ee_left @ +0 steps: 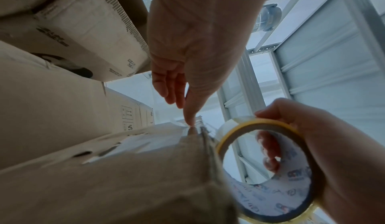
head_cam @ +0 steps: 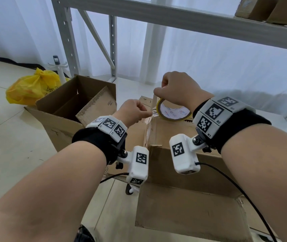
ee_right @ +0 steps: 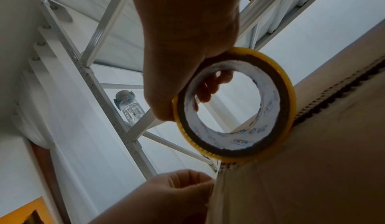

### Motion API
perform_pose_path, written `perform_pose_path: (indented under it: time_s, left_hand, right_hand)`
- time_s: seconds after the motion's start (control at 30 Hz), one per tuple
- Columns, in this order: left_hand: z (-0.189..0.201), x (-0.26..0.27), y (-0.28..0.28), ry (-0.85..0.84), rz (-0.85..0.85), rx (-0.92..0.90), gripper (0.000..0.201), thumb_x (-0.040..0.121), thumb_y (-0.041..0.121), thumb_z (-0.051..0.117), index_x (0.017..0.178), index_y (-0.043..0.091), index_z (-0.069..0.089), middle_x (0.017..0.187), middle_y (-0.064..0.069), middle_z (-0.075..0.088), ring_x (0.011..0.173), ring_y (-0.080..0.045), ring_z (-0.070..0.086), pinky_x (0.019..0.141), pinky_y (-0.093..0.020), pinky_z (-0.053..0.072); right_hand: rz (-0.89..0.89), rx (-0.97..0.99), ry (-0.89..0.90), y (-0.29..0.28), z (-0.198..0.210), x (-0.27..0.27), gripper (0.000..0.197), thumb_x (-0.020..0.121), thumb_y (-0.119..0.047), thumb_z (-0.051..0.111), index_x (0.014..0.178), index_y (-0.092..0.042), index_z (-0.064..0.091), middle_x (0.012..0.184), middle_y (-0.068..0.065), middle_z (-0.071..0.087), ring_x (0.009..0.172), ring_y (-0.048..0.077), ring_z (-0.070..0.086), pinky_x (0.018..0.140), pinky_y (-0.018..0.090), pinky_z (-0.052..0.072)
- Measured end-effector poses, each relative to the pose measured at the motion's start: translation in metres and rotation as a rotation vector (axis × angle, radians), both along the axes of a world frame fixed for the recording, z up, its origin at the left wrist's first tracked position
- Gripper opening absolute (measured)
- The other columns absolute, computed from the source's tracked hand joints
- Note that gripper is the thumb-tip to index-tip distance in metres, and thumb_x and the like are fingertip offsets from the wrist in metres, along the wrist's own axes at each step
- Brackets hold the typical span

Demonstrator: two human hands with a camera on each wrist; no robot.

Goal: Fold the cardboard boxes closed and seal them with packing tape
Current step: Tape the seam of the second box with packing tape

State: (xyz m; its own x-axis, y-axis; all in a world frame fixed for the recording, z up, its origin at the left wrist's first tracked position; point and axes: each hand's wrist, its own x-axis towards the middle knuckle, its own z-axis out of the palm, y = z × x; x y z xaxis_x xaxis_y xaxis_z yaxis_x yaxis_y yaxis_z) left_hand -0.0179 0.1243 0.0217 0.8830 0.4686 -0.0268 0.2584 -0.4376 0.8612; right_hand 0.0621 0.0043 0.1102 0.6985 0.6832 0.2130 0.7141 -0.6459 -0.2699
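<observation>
Cardboard box (head_cam: 177, 133): top flaps folded down beneath both hands. Judged stiff and light, with edges that crush easily.

Tape roll (head_cam: 162, 110): a rigid ring on edge on the box top. The right hand (head_cam: 176, 88) grips it, fingers through the core, thumb on the rim.

Tape end (ee_left: 187, 125): thin, sticky, likely to wrinkle. The left hand (head_cam: 133, 110) pinches it at the box edge, under its fingertips.

Floor clutter beside shelving
A crumpled yellow plastic bag (head_cam: 33, 86) lies far left, near the grey metal shelving rack (head_cam: 66, 32).
</observation>
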Motion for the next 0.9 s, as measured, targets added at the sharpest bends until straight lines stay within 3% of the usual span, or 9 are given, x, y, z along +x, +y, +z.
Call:
perform_pose_path:
  time_s: [0.1,0.17,0.27,0.37,0.5,0.77,0.9]
  left_hand:
    - [-0.004,-0.002,-0.002,0.03,-0.02,0.032,0.014,0.084,0.023,0.07,0.086,0.011,0.063,0.077,0.001,0.06,0.067,-0.008,0.052,0.057,-0.019,0.04]
    - [0.0,-0.002,-0.002,-0.038,-0.009,-0.007,0.012,0.085,0.02,0.069,0.089,0.009,0.065,0.079,-0.001,0.064,0.07,-0.008,0.057,0.062,-0.018,0.046]
    - [0.013,-0.002,-0.005,-0.101,0.02,-0.271,0.016,0.091,0.014,0.062,0.098,0.0,0.065,0.088,-0.013,0.069,0.075,-0.014,0.067,0.068,-0.023,0.058]
    - [0.023,-0.005,-0.008,-0.035,0.02,-0.427,0.022,0.096,0.016,0.053,0.097,-0.002,0.066,0.094,-0.017,0.071,0.081,-0.021,0.071,0.071,-0.027,0.059]
    - [0.027,-0.009,-0.011,-0.01,-0.001,-0.456,0.028,0.1,0.02,0.046,0.095,0.0,0.065,0.096,-0.018,0.071,0.085,-0.024,0.071,0.075,-0.031,0.059]
    - [0.027,-0.013,-0.014,0.045,-0.009,-0.443,0.034,0.102,0.025,0.04,0.108,-0.001,0.061,0.102,-0.016,0.069,0.095,-0.028,0.068,0.082,-0.034,0.056]
    - [0.025,-0.015,-0.015,0.056,-0.022,-0.473,0.036,0.102,0.028,0.041,0.109,0.0,0.063,0.105,-0.015,0.069,0.101,-0.027,0.066,0.087,-0.034,0.054]
  right_hand:
    - [0.004,0.007,0.003,-0.001,-0.001,0.0,0.021,0.08,-0.035,0.058,0.085,-0.015,0.055,0.075,-0.005,0.052,0.08,0.018,0.053,0.055,0.025,0.034]
    - [0.01,0.018,0.007,-0.001,-0.001,0.0,0.02,0.08,-0.034,0.059,0.085,-0.014,0.056,0.075,-0.006,0.052,0.079,0.018,0.053,0.054,0.024,0.034]
    - [0.029,0.053,0.028,-0.003,0.0,0.001,0.019,0.08,-0.029,0.061,0.087,-0.012,0.058,0.074,-0.006,0.052,0.074,0.015,0.051,0.054,0.023,0.035]
    - [0.048,0.085,0.014,-0.005,-0.001,0.001,0.02,0.081,-0.028,0.062,0.088,-0.009,0.062,0.072,-0.006,0.052,0.07,0.012,0.05,0.055,0.021,0.036]
    - [0.051,0.088,0.001,-0.006,-0.003,0.001,0.023,0.081,-0.028,0.062,0.091,-0.007,0.063,0.071,-0.005,0.053,0.071,0.014,0.051,0.055,0.021,0.036]
    - [0.037,0.091,-0.018,-0.007,-0.004,0.0,0.023,0.082,-0.029,0.061,0.092,-0.008,0.063,0.08,0.0,0.057,0.079,0.017,0.052,0.056,0.02,0.035]
    - [0.019,0.085,-0.03,-0.007,-0.005,-0.001,0.021,0.083,-0.029,0.059,0.089,-0.009,0.062,0.072,-0.004,0.053,0.076,0.017,0.051,0.054,0.021,0.033]
